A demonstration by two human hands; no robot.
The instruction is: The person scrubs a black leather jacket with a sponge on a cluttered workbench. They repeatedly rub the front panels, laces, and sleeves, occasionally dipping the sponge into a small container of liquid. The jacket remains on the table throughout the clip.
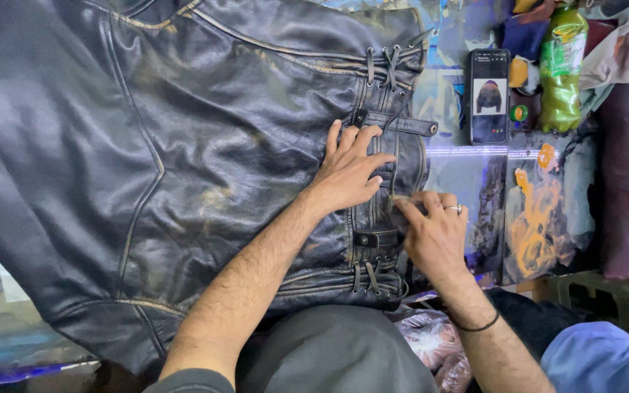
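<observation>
On a cluttered, paint-stained table [540, 218] the black leather jacket [183, 145] lies spread before us. Our left hand [347, 171] presses flat, fingers released, while our right hand [434, 233] pinches its side strap [400, 206]. It looks heavy, supple and slick, best held by seams.

— Lying where?
— Spread flat across the table's left and middle: black leather jacket [183, 145], worn, tan-rubbed seams.
— Laced side?
— Toward the table's right, 2 laced sections, strap tabs between.
</observation>
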